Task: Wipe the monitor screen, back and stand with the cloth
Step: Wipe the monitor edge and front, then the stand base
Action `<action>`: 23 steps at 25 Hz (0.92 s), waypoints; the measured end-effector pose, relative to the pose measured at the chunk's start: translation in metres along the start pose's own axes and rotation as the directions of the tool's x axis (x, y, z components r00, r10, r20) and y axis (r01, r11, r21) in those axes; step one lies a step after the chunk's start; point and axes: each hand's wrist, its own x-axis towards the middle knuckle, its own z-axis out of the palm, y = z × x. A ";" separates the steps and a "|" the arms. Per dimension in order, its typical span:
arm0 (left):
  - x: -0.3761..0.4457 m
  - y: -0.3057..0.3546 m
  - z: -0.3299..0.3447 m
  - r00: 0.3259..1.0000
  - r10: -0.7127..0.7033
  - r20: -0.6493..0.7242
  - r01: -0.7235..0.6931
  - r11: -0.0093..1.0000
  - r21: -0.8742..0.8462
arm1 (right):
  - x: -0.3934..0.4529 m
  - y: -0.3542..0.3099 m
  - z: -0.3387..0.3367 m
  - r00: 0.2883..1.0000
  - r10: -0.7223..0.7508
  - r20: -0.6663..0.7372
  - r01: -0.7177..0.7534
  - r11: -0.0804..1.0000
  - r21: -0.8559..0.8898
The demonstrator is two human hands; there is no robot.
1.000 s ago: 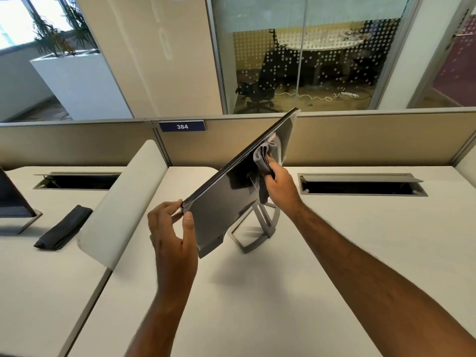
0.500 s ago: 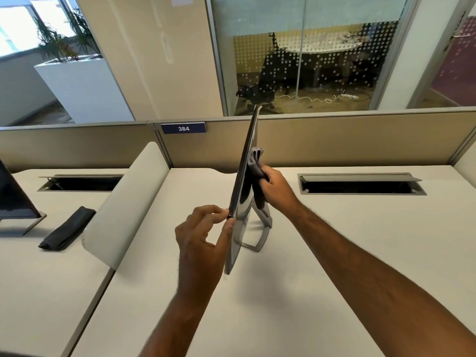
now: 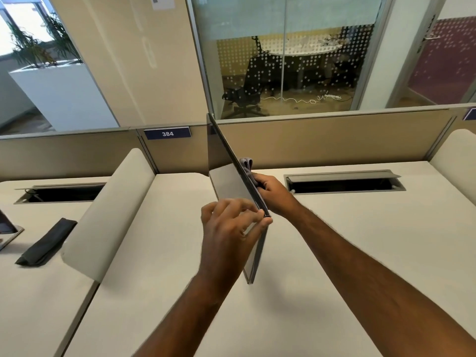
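Note:
The monitor stands on the pale desk, nearly edge-on to me, with its glossy screen facing left and its back facing right. My left hand pinches the monitor's near upper corner between thumb and fingers. Behind the panel, my right hand presses a bunched grey cloth against the monitor's back. The panel hides the stand.
A beige partition with a "384" label backs the desk. An open cable tray lies to the right and another to the left. A white divider separates the neighbouring desk, which holds a black folded item.
The monitor has swivelled: a second ago its back faced me, now it is past edge-on with the screen side showing. My left hand went right with the near edge; my right hand stayed on the back.

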 end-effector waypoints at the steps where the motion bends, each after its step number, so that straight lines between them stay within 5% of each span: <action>1: 0.005 0.004 0.005 1.000 0.026 0.012 -0.026 1.000 0.008 | -0.002 0.000 -0.004 1.000 -0.013 0.010 0.013 1.000 0.011; 10: 0.060 0.020 0.049 0.971 0.154 0.181 -0.160 0.987 0.021 | -0.046 0.030 -0.066 0.991 0.062 0.116 -0.085 0.976 0.201; 18: 0.099 0.020 0.084 0.930 0.237 0.282 -0.228 0.972 -0.064 | -0.103 0.066 -0.120 0.959 0.235 -0.159 -0.173 0.929 0.326; 23: 0.122 0.036 0.113 0.943 0.165 0.288 -0.176 0.984 0.010 | -0.114 0.075 -0.132 0.912 0.232 -0.338 -0.129 0.945 0.301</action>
